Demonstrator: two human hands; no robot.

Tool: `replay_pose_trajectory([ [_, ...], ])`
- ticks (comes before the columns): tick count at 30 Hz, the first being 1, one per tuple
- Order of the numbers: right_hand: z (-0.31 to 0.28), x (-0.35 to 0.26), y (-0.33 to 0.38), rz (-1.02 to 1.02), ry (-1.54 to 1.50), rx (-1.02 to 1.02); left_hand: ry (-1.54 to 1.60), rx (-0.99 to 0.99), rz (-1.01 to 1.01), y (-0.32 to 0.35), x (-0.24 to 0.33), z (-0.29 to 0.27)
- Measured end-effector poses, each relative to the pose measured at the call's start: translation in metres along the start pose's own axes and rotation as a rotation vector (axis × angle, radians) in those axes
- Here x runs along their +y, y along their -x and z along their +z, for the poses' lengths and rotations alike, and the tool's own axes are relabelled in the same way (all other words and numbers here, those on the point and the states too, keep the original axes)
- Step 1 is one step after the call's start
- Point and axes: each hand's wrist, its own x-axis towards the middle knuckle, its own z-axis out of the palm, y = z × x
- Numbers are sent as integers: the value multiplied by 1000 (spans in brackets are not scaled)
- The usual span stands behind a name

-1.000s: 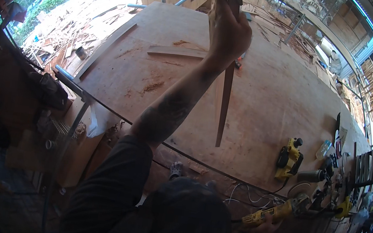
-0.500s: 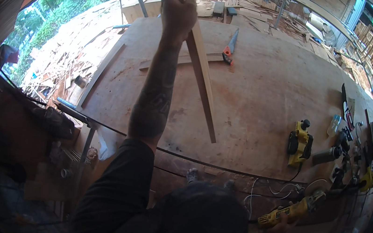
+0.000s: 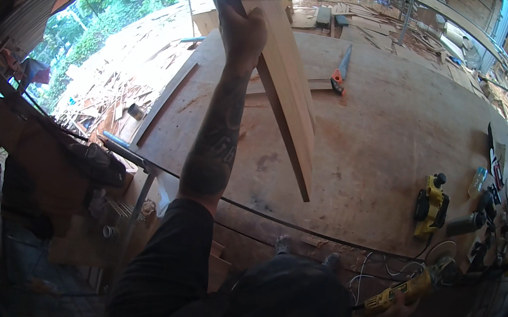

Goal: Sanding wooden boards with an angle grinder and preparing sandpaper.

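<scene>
My left hand [image 3: 244, 35], arm stretched out over the plywood table [image 3: 383, 150], grips the far end of a long pale wooden board [image 3: 288, 67]. The board slants toward me, one broad face and a darker edge showing; whether its near tip touches the tabletop I cannot tell. A dark patch at the top of that hand is unclear. Low on the right, beside the table's near edge, my right hand [image 3: 399, 311] is wrapped round the body of a yellow angle grinder [image 3: 400, 294]. Its head points up and to the right, in shadow.
A handsaw [image 3: 340, 79] with an orange handle lies by a wood strip [image 3: 321, 85]. On the right are a yellow electric planer [image 3: 431, 207], a clear bottle [image 3: 478, 182] and a dark cylinder [image 3: 465, 224]. White cables [image 3: 374, 270] hang near the grinder. Wood scraps [image 3: 115, 92] litter the ground beyond.
The board has been turned in my left hand, so its broad face now shows instead of mostly a narrow edge. The view has shifted, moving the table and tools rightward. The grinder stays in my right hand.
</scene>
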Motion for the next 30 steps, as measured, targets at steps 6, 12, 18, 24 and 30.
replay_pose_trajectory([
  [6,12,-8,-5,-12,-2,-92,-105,125,-31,21,9,-3],
  [12,20,-15,-5,5,0,-157,-61,209,-17,28,7,-14],
  [18,23,-19,-5,4,-19,-175,-82,270,-123,29,-4,-35],
  [24,25,-16,-11,37,-73,-235,-77,290,-113,38,-16,-65],
  [30,36,-17,-14,42,-53,-289,-78,356,-129,62,-17,-90],
])
